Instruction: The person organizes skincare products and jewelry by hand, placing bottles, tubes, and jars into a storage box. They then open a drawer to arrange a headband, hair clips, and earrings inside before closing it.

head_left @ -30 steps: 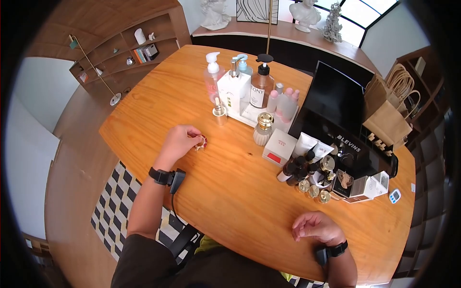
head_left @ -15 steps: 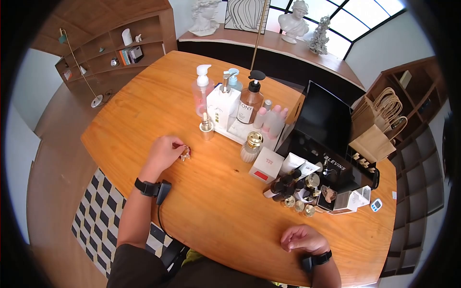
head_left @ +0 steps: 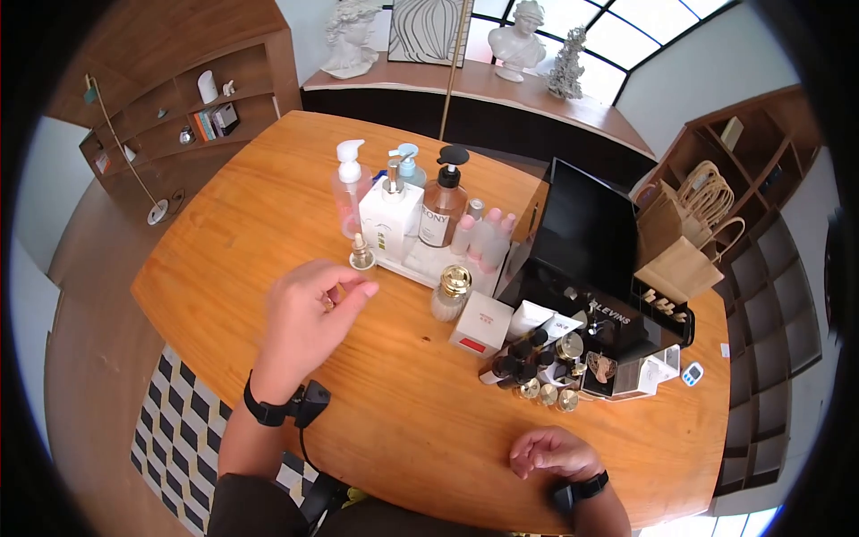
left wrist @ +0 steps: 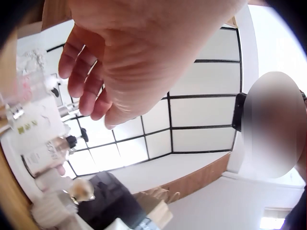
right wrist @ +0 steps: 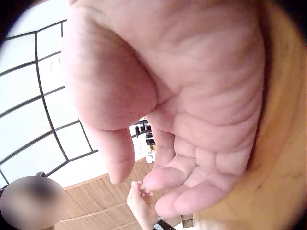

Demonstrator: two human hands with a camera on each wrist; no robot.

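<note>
My left hand (head_left: 309, 309) is raised over the left part of the table (head_left: 224, 215), large in the head view, fingers loosely bent and thumb close to them. In the left wrist view nothing shows between the left fingertips (left wrist: 88, 103). The small red and gold ring-shaped trinket of the earlier frames is mostly hidden; a reddish bit shows in the gap by the thumb. A dropper bottle (head_left: 361, 253) stands just beyond this hand. My right hand (head_left: 557, 452) rests idle near the front edge, palm turned inward, fingers loosely curled around nothing.
Pump bottles, among them a white one (head_left: 386, 224) and a brown one (head_left: 440, 215), stand on a white tray. A gold-capped jar (head_left: 451, 294), a white box (head_left: 483, 324), small dark bottles (head_left: 514, 358), a black display case (head_left: 582, 242) and paper bags (head_left: 680, 251) fill the right side.
My left hand pinched the red and gold trinket at the table; it has risen toward the head camera, its fingertips off the table. The view has shifted. The right hand stays put.
</note>
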